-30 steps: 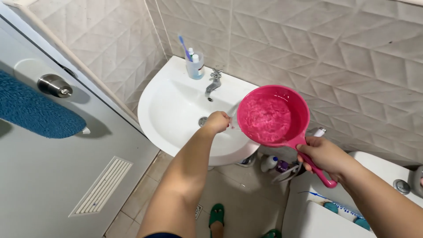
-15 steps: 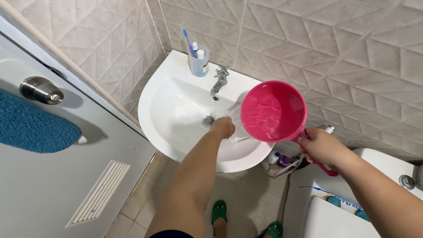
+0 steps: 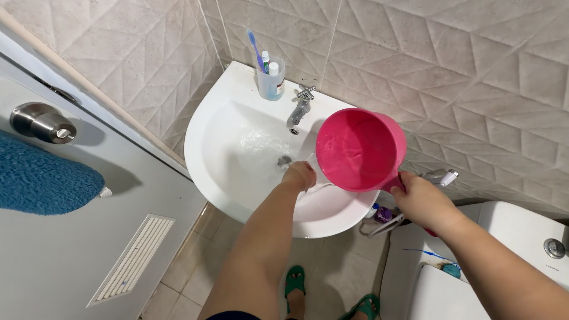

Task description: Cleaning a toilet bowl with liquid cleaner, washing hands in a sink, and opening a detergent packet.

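Right hand [image 3: 422,203] grips the handle of the pink dipper [image 3: 360,149], held over the right rim of the sink [image 3: 220,159]. Dipper tilts hard, mouth facing left toward the basin; long axis runs from handle at lower right to bowl at upper left. Judged: rigid plastic, light as it empties, wet so slippery; handle is the sound hold. Left hand [image 3: 299,176] sits curled in the pour, holding nothing visible.

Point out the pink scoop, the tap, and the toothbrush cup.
pink scoop [image 3: 358,148], head view, on its inner wall.
tap [image 3: 300,106], head view, on the metal spout.
toothbrush cup [image 3: 271,83], head view, on the clear side wall.
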